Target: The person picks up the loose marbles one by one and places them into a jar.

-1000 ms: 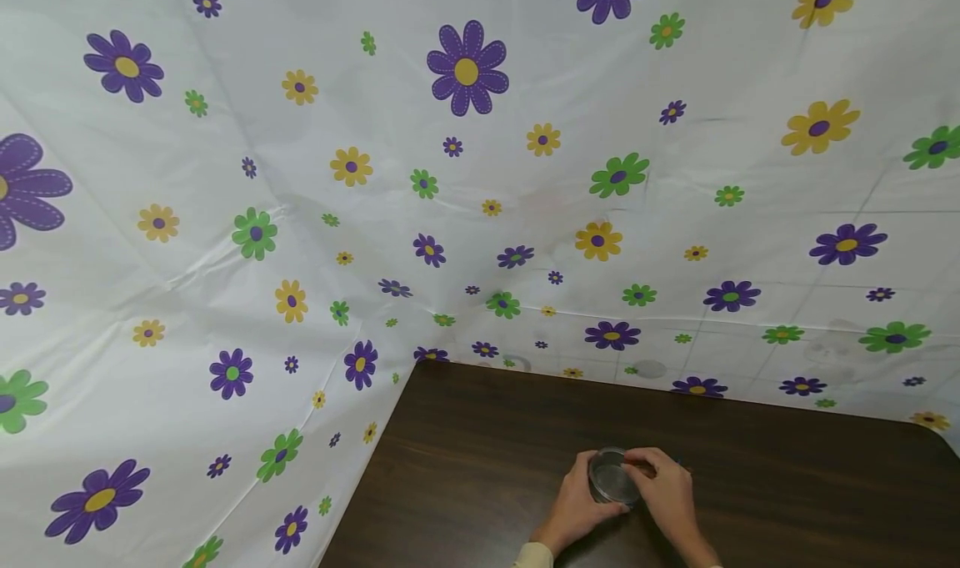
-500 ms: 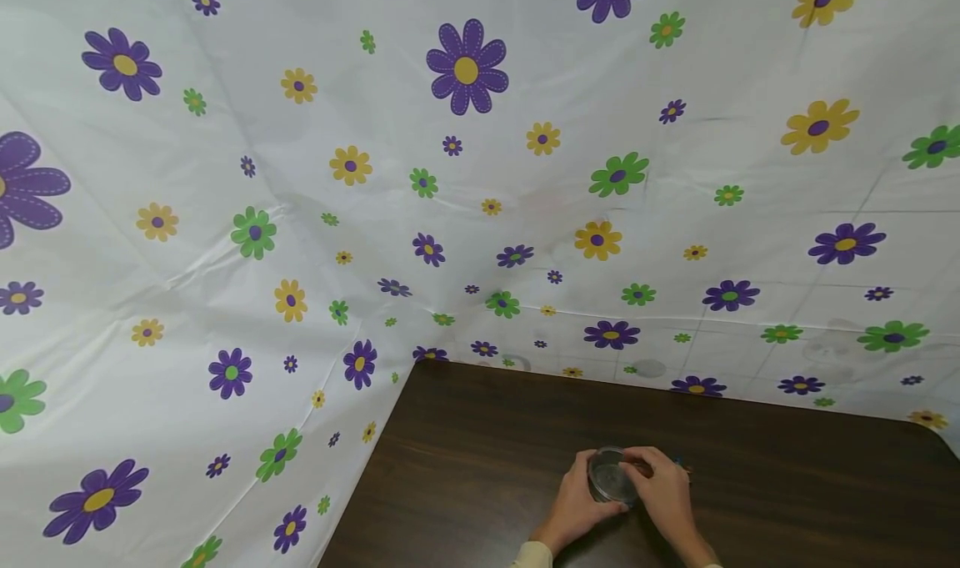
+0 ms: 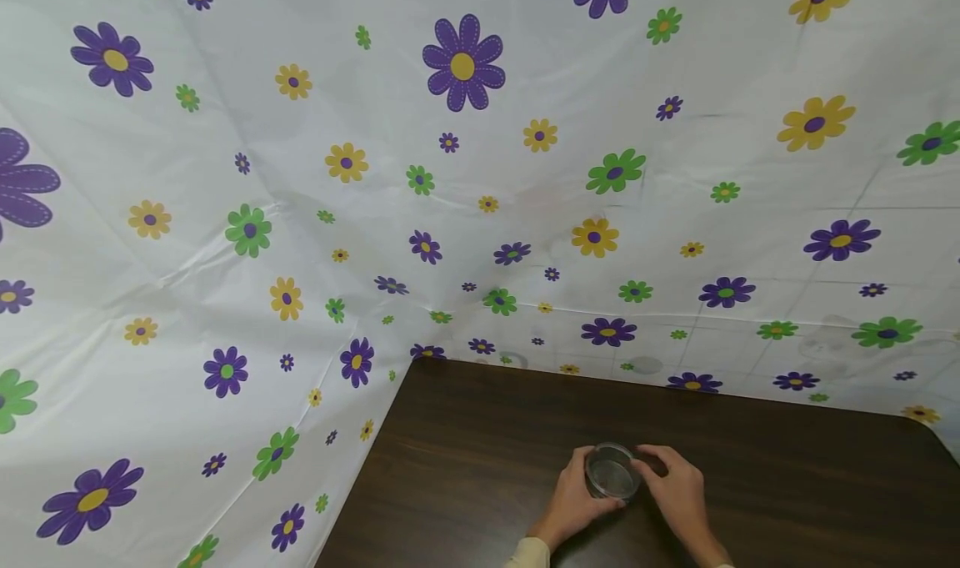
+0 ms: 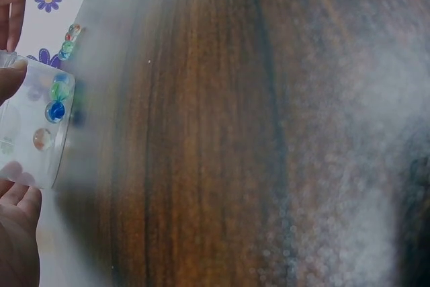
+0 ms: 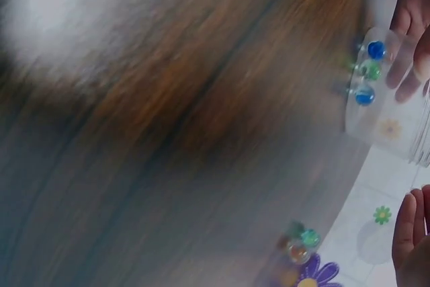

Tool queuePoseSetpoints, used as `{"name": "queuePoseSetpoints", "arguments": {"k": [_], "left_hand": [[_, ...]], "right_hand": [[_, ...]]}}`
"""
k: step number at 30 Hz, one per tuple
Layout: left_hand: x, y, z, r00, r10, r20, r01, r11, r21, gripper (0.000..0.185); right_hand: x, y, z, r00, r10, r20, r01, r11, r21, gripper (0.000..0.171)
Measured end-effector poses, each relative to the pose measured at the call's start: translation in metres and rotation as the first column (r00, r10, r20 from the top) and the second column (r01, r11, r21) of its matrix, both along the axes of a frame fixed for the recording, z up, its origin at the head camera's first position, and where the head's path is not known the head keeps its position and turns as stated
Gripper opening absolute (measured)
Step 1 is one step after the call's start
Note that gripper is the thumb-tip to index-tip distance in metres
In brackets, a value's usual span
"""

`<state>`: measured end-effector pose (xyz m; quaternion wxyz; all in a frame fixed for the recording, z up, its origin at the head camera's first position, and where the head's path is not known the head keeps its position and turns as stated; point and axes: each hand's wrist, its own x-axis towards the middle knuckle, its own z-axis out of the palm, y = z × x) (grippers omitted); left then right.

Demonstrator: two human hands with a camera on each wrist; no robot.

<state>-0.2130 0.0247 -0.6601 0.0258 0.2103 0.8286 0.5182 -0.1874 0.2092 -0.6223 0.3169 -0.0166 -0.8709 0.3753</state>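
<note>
Clear plastic, your round open jar (image 4: 19,122) stood upright at the dark brown wooden table (image 3: 465,443), coloured glass marbles (image 4: 55,111) inside; a bump could have spilled them or rolled the loose glass marbles (image 4: 66,50) nearby. Your left hand (image 3: 573,499) gripped its side; your right hand (image 3: 679,490), fingers loosely parted by the rim, looked empty

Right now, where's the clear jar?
The clear jar is low and right of centre in the head view, over the dark table, between the left hand, which grips it, and the right hand by its right rim.
</note>
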Motion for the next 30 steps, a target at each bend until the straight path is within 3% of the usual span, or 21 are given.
{"name": "queuePoseSetpoints", "arguments": {"k": [3, 6, 12, 30], "left_hand": [[0.000, 0.000, 0.000, 1.000, 0.001, 0.015, -0.001, 1.000, 0.005, 0.079], [0.000, 0.000, -0.001, 1.000, 0.004, 0.028, -0.005, 1.000, 0.009, 0.079], [-0.001, -0.001, 0.000, 0.999, 0.024, 0.048, -0.024, 1.000, -0.006, 0.079], [0.000, 0.000, 0.001, 0.997, 0.030, 0.075, -0.029, 0.999, -0.018, 0.079]], "right_hand": [[0.003, 0.007, -0.001, 0.998, -0.011, 0.063, 0.012, 1.000, -0.013, 0.028], [0.005, 0.018, -0.002, 0.983, -0.023, 0.180, 0.031, 0.999, -0.038, 0.030], [0.005, 0.042, -0.009, 0.908, -0.058, 0.415, 0.075, 0.997, -0.024, 0.040], [0.002, 0.056, -0.020, 0.858, -0.042, 0.512, 0.005, 0.997, 0.073, 0.033]]}}
